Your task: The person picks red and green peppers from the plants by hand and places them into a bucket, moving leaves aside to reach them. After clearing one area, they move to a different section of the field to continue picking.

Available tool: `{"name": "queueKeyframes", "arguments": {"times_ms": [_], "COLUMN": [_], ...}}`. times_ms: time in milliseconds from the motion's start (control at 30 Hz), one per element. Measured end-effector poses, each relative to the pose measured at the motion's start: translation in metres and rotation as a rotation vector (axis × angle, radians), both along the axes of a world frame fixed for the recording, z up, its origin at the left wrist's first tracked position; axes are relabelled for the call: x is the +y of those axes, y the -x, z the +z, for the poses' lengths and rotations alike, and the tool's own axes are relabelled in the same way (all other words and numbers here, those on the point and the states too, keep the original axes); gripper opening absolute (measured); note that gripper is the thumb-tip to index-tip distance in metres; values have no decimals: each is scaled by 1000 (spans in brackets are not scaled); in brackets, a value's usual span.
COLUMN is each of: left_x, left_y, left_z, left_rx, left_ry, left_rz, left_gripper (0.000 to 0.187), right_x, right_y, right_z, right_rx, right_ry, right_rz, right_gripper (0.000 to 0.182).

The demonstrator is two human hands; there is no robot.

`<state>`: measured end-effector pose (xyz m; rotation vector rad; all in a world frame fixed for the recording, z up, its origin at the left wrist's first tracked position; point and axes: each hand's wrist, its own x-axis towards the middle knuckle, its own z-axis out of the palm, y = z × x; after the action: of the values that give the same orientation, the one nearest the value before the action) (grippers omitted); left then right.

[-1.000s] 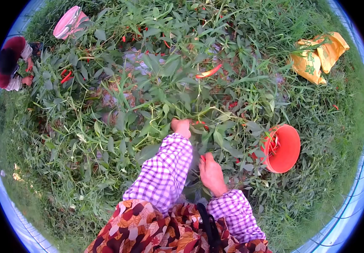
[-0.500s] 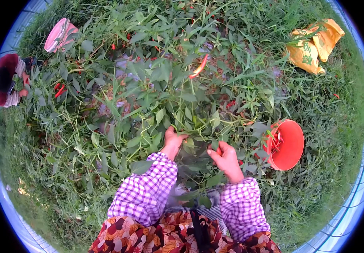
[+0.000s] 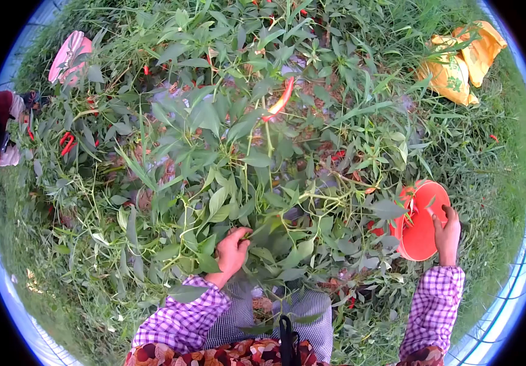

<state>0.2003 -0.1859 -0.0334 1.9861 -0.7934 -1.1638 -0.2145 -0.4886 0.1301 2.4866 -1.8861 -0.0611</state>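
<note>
My left hand is closed on a green branch of a chili pepper plant, low among the leaves in front of my knees. My right hand is over the right rim of a red bucket, thumb and fingers apart, with no pepper visible in it. Several red chili peppers lie inside the bucket, and leaves cover part of its left side. Up the same row, a large red chili pepper stands out among the foliage.
Another person is at the far left, with a pink bucket beyond. A yellow bag lies at the upper right. Dense plants and grass surround me, with more red peppers at left.
My right hand has moved from the plant out to the right, over the bucket, and its fingers have opened. My left hand has come lower and closer to me, still on the plant.
</note>
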Motion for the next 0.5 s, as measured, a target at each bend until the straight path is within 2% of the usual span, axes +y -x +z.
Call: {"name": "queueKeyframes", "arguments": {"times_ms": [33,100,167,233,300,367,400,500], "left_x": [1,2,3,0,-6,-1,-6,-4], "left_y": [2,5,11,13,11,14,11,11], "left_z": [2,6,2,7,16,14,24,18], "left_rx": [-67,-32,-93,-82,-60,5,60,5], "left_ry": [1,-58,-3,-80,-116,-143,-268,-188], "left_rz": [-19,0,0,-15,-27,28,36,8], "left_gripper": [27,28,26,25,25,26,27,26], "right_x": [-8,-16,-32,-36,-32,-23,-20,-7], "right_y": [-22,-109,-181,-259,-328,-377,-390,-410], "right_z": [-3,1,-21,-48,-78,-109,-130,-160], "right_rx": [-152,-456,-627,-586,-581,-482,-429,-353], "right_ry": [-87,-263,-367,-57,19,109,73,175], "right_rz": [-11,-42,63,530,817,942,985,944], "right_gripper": [29,26,20,16,18,18,16,11]}}
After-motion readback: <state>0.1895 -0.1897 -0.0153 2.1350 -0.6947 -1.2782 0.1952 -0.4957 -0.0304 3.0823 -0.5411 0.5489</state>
